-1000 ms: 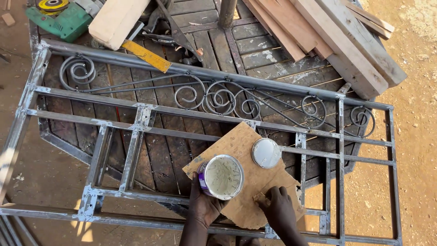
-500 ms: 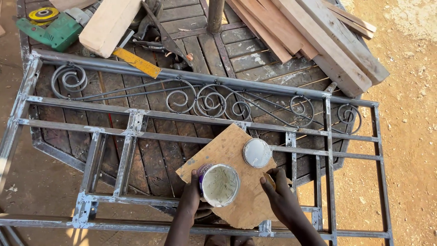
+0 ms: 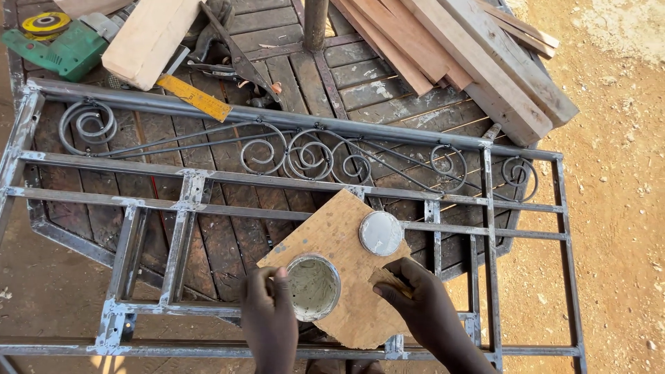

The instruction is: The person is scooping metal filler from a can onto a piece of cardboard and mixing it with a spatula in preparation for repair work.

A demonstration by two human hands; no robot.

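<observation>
Left hand has shifted to grip the open putty tin's rim; right hand now pinches a small scraper on the plywood board, lid unmoved.

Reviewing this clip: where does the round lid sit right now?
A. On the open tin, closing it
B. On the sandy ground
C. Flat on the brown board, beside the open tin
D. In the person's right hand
C: the lid lies flat on the brown board, up and to the right of the open tin, clear of both hands.
</observation>
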